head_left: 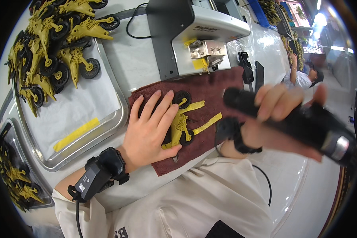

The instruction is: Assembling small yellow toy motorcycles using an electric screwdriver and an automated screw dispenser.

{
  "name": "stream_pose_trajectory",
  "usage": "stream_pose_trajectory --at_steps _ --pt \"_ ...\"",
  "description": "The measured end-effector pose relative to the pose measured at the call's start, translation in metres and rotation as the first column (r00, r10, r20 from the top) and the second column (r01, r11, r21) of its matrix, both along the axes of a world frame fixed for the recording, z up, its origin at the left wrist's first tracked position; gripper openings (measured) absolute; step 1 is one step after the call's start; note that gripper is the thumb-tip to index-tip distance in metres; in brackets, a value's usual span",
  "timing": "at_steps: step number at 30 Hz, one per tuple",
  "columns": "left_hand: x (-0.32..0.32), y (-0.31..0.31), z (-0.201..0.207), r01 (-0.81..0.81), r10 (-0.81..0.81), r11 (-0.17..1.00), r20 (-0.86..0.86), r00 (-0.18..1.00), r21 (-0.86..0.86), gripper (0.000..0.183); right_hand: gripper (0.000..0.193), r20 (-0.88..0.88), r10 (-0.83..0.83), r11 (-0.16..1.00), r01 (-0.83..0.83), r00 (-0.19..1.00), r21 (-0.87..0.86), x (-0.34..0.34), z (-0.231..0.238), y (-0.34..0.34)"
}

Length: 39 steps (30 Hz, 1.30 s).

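Note:
On a maroon cloth [220, 89] lies a small yellow toy motorcycle [179, 126] with black wheels. My left hand [148, 131] rests flat over its left part, fingers spread and the thumb along its near side, so much of the toy is hidden. Two strips of yellow tape [208, 123] lie beside it, reaching to the right. My right hand [279, 107] is raised right of the cloth, wrapped around a thick black cylinder [301, 123] with a silver band, which looks like an electric screwdriver. It is somewhat blurred, and its dark end points left.
Behind the cloth stands a grey and black machine [210, 29] with a metal outlet. A metal tray [121, 101] at left holds a heap of yellow toy motorcycles [43, 51]; a second tray [18, 139] sits nearer. Black parts [246, 65] lie right of the machine. A co-worker [303, 77] is farther right.

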<state>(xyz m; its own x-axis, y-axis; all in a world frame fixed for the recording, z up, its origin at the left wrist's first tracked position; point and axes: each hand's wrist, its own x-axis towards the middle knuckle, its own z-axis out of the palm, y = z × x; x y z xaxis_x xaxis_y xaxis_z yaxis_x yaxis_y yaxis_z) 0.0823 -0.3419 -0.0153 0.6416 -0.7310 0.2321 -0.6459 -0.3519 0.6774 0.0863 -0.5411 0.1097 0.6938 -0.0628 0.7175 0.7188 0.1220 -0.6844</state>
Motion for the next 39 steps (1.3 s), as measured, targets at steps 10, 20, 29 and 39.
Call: stream_pose_trajectory --at_steps 10,20,29,39 --pt "0.0 0.002 -0.003 -0.03 0.029 0.995 -0.006 1.0 -0.091 0.083 0.105 -0.142 0.099 0.995 -0.1 0.985 0.002 0.016 -0.002 0.001" --pt "-0.001 0.004 -0.007 -0.068 0.063 0.994 -0.052 0.997 -0.087 0.108 0.088 -0.167 0.407 0.896 -0.428 0.898 -0.119 -0.015 -0.022 0.021" --pt "0.003 0.004 -0.004 -0.041 0.034 0.996 -0.089 0.995 -0.074 0.108 0.085 -0.228 0.344 0.93 -0.364 0.911 -0.05 -0.007 -0.042 0.025" --pt "0.003 0.004 -0.006 -0.034 0.024 0.995 -0.101 0.995 -0.097 0.109 0.082 -0.176 0.305 0.94 -0.326 0.936 -0.105 -0.009 -0.02 0.02"
